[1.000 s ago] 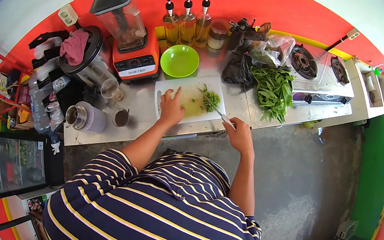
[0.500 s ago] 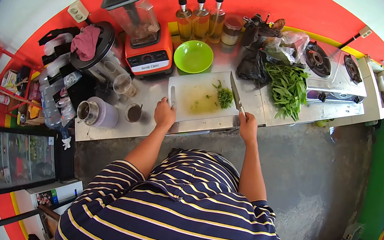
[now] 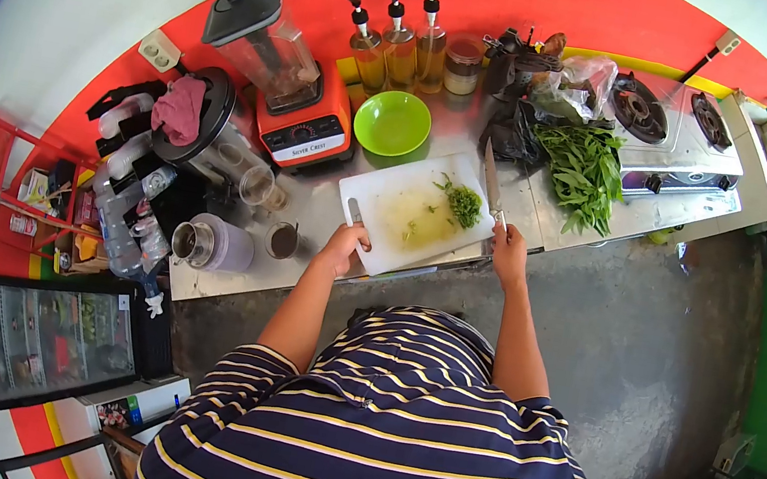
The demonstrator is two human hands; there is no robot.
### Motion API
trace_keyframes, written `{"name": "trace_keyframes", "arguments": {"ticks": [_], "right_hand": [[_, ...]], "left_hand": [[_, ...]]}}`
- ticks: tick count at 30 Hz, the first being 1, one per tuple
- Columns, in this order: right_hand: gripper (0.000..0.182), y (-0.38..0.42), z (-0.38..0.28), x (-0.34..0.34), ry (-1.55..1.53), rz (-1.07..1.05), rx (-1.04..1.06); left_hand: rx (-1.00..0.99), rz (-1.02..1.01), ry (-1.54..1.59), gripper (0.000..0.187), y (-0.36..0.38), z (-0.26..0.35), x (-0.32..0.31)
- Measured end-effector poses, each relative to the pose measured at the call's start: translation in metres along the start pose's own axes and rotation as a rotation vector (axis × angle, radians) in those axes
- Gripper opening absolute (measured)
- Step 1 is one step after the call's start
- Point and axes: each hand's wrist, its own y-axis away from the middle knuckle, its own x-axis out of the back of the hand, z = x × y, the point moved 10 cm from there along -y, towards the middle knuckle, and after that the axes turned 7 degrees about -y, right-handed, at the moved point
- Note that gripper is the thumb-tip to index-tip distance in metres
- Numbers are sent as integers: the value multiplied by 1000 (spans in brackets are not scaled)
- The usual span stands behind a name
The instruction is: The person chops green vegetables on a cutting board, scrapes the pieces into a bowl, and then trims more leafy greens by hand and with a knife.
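My left hand grips the near left corner of a white cutting board, with fingers at its handle slot. The board lies tilted on the metal counter. Chopped green herbs form a small pile on its right part, with scattered bits and a yellowish wet stain beside them. My right hand is closed round the handle of a knife, whose blade points away from me along the board's right edge. Behind the board stands a green bowl, which looks empty.
An orange blender stands behind left, near pump bottles and a jar. Leafy greens, a black bag and a gas stove are on the right. A cup and a flask stand left.
The board has turned, its right side now farther back, and its left corner is in my left hand's grip. The knife now points more directly away from me. The whole view has shifted slightly.
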Motion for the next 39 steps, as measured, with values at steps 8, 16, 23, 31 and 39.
{"name": "trace_keyframes", "arguments": {"ticks": [8, 16, 23, 31, 39], "right_hand": [[34, 10, -65, 19, -156, 42, 101], [32, 23, -130, 32, -76, -16, 75], [25, -15, -153, -6, 111, -254, 42], [28, -112, -171, -92, 222, -394, 313], [35, -146, -130, -176, 212, -569, 263]], "left_hand": [[-113, -138, 164, 23, 36, 41, -42], [-172, -99, 304, 28, 72, 69, -18], [-228, 43, 387, 28, 83, 68, -5], [-262, 287, 364, 29, 110, 68, -5], [-222, 538, 410, 26, 152, 30, -41]]}}
